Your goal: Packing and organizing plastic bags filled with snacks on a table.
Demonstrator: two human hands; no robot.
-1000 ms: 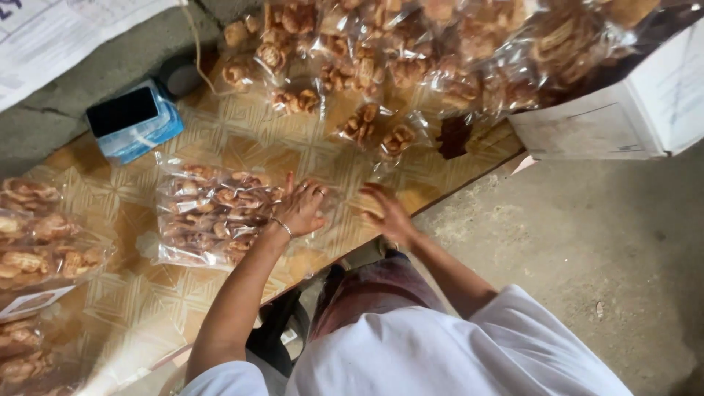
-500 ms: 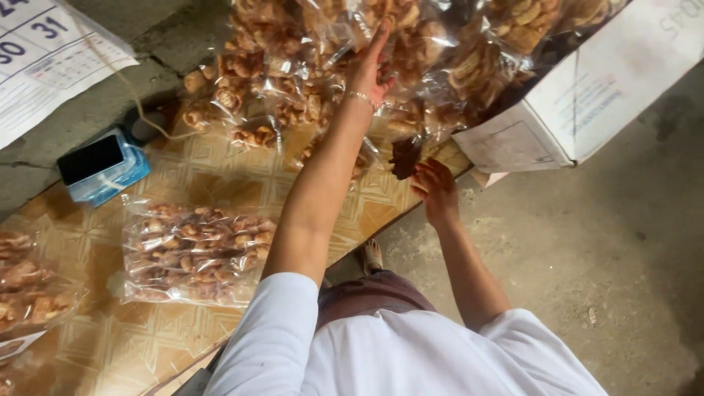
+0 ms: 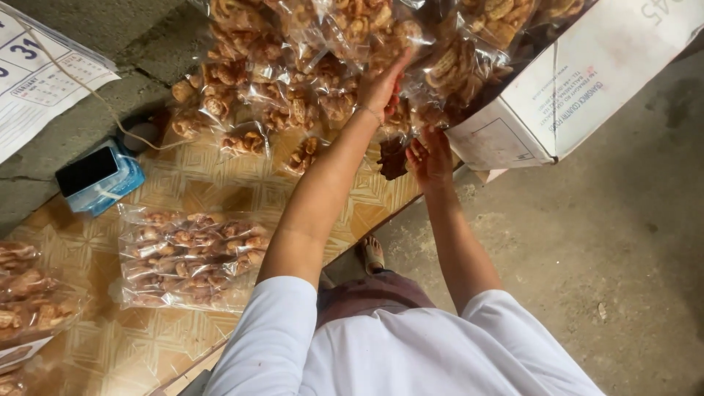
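Note:
A heap of clear bags of golden-brown fried snacks [image 3: 293,73] lies at the far end of a patterned table [image 3: 220,187]. My left hand [image 3: 383,88] reaches into the heap and closes its fingers on one snack bag [image 3: 411,44]. My right hand [image 3: 431,155] hovers at the table's edge just below, fingers apart, touching a dark bag corner [image 3: 392,160]. A flat bundle of filled snack bags [image 3: 191,257] rests on the table beside my left arm.
A white cardboard box [image 3: 579,88] stands to the right of the heap. A phone lies on a blue box [image 3: 92,176], a calendar sheet [image 3: 37,81] sits at the far left, and more snack bags [image 3: 29,301] lie at the left edge. Below is concrete floor [image 3: 587,242].
Both hands left the flat bundle and went up to the heap. My left hand has since closed on a bag, and my right hand has moved in under it.

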